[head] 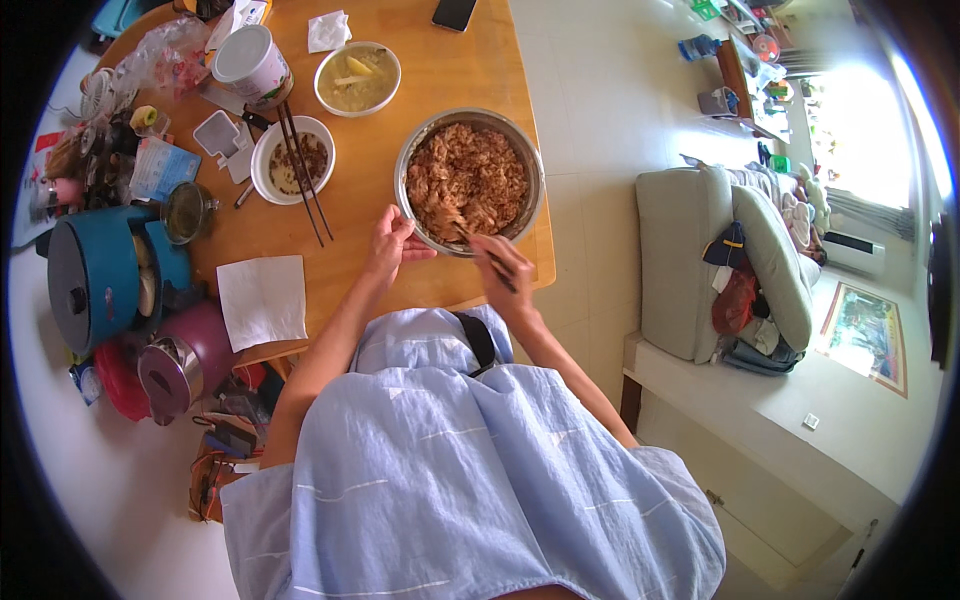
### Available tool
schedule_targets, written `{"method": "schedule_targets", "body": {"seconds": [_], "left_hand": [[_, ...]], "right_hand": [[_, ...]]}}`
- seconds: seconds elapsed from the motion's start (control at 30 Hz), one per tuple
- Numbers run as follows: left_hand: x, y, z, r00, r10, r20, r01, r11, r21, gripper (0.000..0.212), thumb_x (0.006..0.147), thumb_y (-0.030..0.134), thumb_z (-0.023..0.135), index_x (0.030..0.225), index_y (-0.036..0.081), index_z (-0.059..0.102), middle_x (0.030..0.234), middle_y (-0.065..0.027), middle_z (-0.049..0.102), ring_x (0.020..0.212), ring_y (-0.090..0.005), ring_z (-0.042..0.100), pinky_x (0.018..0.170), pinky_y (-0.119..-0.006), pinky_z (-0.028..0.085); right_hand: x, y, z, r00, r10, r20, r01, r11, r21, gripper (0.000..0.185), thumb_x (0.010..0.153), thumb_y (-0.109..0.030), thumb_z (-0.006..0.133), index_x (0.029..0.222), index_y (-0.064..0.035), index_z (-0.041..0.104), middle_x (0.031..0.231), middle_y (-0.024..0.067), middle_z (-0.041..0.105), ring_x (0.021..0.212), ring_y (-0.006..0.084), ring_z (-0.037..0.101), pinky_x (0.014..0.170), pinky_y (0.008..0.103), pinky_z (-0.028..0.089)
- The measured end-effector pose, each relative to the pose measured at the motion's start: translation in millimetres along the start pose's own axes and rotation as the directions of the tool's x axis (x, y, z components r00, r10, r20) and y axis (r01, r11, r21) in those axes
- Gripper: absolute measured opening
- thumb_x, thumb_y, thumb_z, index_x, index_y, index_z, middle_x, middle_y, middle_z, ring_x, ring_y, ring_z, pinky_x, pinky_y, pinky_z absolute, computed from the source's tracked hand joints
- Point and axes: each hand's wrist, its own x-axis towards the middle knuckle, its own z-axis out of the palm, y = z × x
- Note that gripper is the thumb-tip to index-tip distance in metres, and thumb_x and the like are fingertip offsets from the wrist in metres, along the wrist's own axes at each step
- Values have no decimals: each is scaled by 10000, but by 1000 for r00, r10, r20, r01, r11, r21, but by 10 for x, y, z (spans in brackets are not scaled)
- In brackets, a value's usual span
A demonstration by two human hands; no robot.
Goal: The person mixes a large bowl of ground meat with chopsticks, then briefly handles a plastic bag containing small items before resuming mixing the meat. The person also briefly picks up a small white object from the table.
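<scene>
A round steel bowl of reddish-brown minced meat mixture stands near the wooden table's right edge. My left hand grips its near left rim, thumb on the rim and fingers along the outside. In my right hand, at the near rim, are dark chopsticks whose tips reach into the mixture. To the left is a white bowl with dark bits in liquid, a pair of dark chopsticks lying across it. Behind stands a bowl of yellowish soup. What lies under the mixture is hidden.
A lidded white tub, a knife and a plastic tray stand at the back left. A paper sheet lies at the near left, beside a blue cooker and a purple kettle. A phone lies at the far edge.
</scene>
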Motion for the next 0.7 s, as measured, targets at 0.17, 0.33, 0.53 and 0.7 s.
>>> {"method": "schedule_targets", "body": {"seconds": [0.17,0.33,0.53,0.7], "left_hand": [[-17,5,-25,998,39,49,-42,998,51,100,953,168,432,915,89,385,894,-91,566,767,-234,653,651,-380,590],[5,-4,-8,1000,25,9,-25,1000,18,94,952,163,435,918,91,384,902,-92,564,766,-244,656,653,-375,590],[-13,15,16,1000,22,-19,-22,1000,12,99,956,137,422,887,83,376,849,-90,552,699,-224,643,612,-366,592],[-10,-2,12,999,24,-22,-24,1000,3,118,959,156,426,883,79,380,848,-95,561,684,-215,640,619,-364,590]], "right_hand": [[192,-7,-14,910,369,-187,-288,889,356,132,877,9,557,955,-23,658,923,51,671,721,75,559,586,193,448],[93,-186,-42,962,266,-63,-254,955,154,143,882,-113,594,948,-23,684,850,65,678,679,97,597,589,214,476],[718,-120,-76,937,347,-43,-344,937,60,143,849,-161,646,912,-36,676,698,58,651,586,104,569,507,262,456],[827,45,-139,869,472,145,-492,853,172,168,853,-211,633,885,-54,683,717,39,666,596,81,587,534,251,469]]}}
